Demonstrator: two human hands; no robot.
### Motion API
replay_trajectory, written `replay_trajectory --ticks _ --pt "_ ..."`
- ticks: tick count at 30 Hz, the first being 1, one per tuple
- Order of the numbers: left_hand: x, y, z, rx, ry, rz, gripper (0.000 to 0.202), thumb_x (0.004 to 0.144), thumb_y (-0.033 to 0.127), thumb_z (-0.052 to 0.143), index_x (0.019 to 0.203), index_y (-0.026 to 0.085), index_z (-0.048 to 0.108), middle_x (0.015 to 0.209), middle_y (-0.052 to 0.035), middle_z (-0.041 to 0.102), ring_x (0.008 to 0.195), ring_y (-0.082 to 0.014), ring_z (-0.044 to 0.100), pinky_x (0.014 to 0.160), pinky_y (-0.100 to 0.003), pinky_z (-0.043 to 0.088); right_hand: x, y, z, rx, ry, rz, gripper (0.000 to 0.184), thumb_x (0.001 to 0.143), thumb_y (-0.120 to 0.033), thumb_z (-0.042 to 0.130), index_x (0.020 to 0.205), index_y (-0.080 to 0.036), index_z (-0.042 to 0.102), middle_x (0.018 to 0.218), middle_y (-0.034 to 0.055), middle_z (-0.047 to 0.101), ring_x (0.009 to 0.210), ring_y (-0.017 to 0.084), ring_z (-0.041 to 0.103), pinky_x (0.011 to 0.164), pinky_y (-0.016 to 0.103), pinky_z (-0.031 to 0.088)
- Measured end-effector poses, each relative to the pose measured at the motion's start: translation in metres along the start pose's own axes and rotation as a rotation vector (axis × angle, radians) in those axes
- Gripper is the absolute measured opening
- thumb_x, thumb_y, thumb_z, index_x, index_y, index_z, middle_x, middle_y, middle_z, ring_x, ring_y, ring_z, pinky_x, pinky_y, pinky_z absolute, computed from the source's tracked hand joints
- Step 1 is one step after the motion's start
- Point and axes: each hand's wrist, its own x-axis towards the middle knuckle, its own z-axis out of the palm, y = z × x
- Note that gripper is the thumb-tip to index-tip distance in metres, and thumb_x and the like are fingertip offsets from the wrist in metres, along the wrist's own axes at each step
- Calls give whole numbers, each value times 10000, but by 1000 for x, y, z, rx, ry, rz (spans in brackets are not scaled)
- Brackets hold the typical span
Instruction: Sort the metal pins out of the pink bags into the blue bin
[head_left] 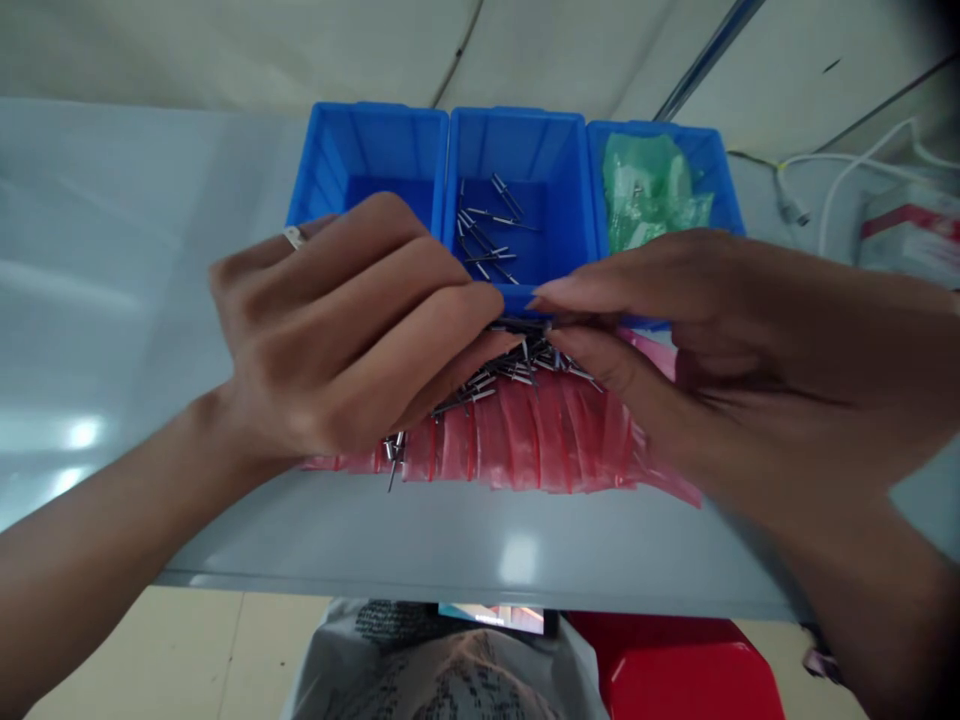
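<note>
My left hand (352, 330) lies curled over a loose pile of steel rivets (510, 365), its fingertips at the pile's near-left side. My right hand (675, 360) comes in from the right, with thumb and forefinger at the pile's right side; whether they grip any rivet is hidden. The pile rests on a stack of red plastic bags (525, 435). Behind my hands, the middle of three blue plastic bins (517, 150) holds several more rivets (487, 225). The right bin (660, 150) holds a green plastic bag (649, 190). The left bin (367, 150) shows only its blue inside.
The bins and bags stand on a pale grey table (112, 300). White cables (847, 180) and a red-and-white box (911, 235) lie at the right. Below the table's front edge are a printed white bag (442, 670) and a red stool (675, 670).
</note>
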Motion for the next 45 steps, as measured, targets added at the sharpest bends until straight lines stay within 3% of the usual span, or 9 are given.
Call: replay_trajectory --ticks 6,11,16,23,28,32,36,42,45 --pt "-6 0 -7 -37 -77 -66 268 1015 306 760 1268 255 684 1000 -19 812 884 -268 798 592 -423 579 -1 -5 12 188 176 111 274 997 -201 828 1192 -388 873 1160 -58 838 963 183 802 823 343 746" --pt "-7 -2 -13 -68 -85 -45 338 950 248 804 1268 209 697 980 -52 796 819 -286 789 571 -452 570 -4 -10 17 187 232 185 323 984 -217 808 1136 -487 900 943 -48 852 694 277 767 632 457 749" --pt "-3 6 -4 -74 -69 -107 173 1038 300 722 1197 255 672 962 -21 797 859 -277 816 612 -434 593 -6 -11 17 203 280 211 112 984 -264 865 1073 -325 898 987 -38 859 739 189 780 592 373 720" --pt "-8 -2 1 -93 -13 -18 30 995 260 674 979 281 659 831 -17 728 849 -266 797 516 -424 503 -1 -9 17 354 264 289 162 968 -161 852 1030 -308 883 918 -58 841 705 173 783 547 347 715" --pt "-13 12 1 -223 23 -392 171 1032 518 685 1071 358 730 952 13 732 1083 -248 808 728 -414 659 3 -5 12 447 229 264 496 1024 -48 712 1377 -382 813 1289 -75 851 1120 185 851 800 309 769" --pt "-14 23 4 -294 24 -523 312 992 635 719 1128 357 756 1026 -18 745 1209 -293 797 831 -474 715 -3 -3 5 -126 -8 -54 281 1090 -221 709 1310 -363 812 1154 -53 866 933 156 824 670 315 660" --pt "-16 12 1 -198 16 -362 277 983 595 734 1083 338 765 999 -19 754 1144 -291 816 761 -461 701 -11 7 14 -556 -232 -453 188 1093 -178 694 1247 -214 796 1119 17 864 940 194 801 672 340 593" --pt "-15 -12 -4 -49 -11 19 72 955 231 719 902 267 686 793 35 683 741 -184 767 463 -326 415 -15 15 29 -483 -146 -426 145 1096 -120 668 1164 -193 774 1039 11 832 888 178 755 639 352 544" --pt "-14 -14 -5 -19 -1 99 80 915 159 704 918 239 697 807 8 688 718 -208 763 445 -351 410 -14 11 24 -468 -81 -385 103 1091 -143 699 1139 -208 763 981 -6 811 860 154 751 623 324 551"
